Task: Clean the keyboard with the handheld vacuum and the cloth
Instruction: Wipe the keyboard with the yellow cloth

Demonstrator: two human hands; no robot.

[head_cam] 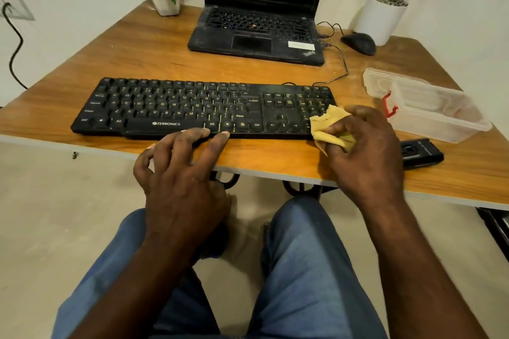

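A black keyboard [176, 107] lies across the near part of the wooden table [154, 47]. My left hand [179, 170] has its fingers spread and straight, with the fingertips touching the keyboard's front edge below the space bar. My right hand [363, 151] grips a crumpled yellow cloth [330, 129] at the keyboard's right end, over the number pad corner. A black handheld vacuum [421, 153] lies on the table just right of my right hand, partly hidden behind it.
A dusty open laptop [256, 36] stands behind the keyboard, with a black mouse [359, 42] to its right. A clear plastic box [429, 110] with a red clip sits at the right. Two white plant pots [165, 3] [381, 18] stand at the back. Cables run beside the laptop.
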